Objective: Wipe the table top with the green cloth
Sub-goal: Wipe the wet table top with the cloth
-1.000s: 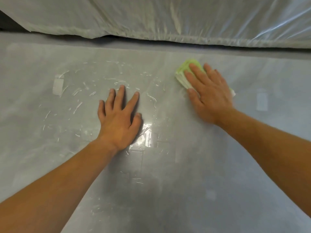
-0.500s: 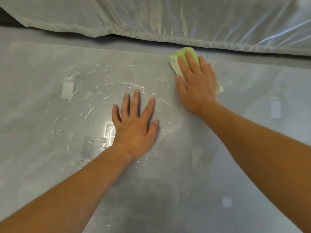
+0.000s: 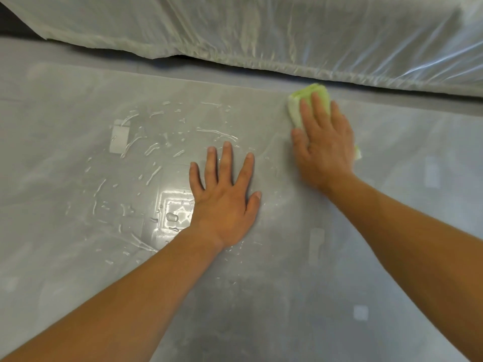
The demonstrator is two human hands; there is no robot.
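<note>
right hand [image 3: 324, 150] is lying flat on the green cloth [image 3: 315, 92], fingers straight and close together, so it's pressing the cloth down onto the table top [image 3: 261, 296] rather than gripping it. the cloth is folded into a pad and is sitting at the far side of the table, right of centre, just in front of the edge of the plastic sheet [image 3: 261, 35]. its far end is poking out past the fingertips and a tiny corner is showing on the right side of the hand.

left hand [image 3: 224, 202] is resting palm down on the bare table, fingers straight and spread, holding nothing. it's sitting a bit nearer the camera and to the left of the right hand, not touching it.

wet streaks and droplets [image 3: 156, 150] are lying across the grey surface to the left of the left hand and beyond it, and a bright light reflection [image 3: 175, 207] is glaring just beside that hand's left edge. the crinkly see-through plastic is draping along the whole far side.
</note>
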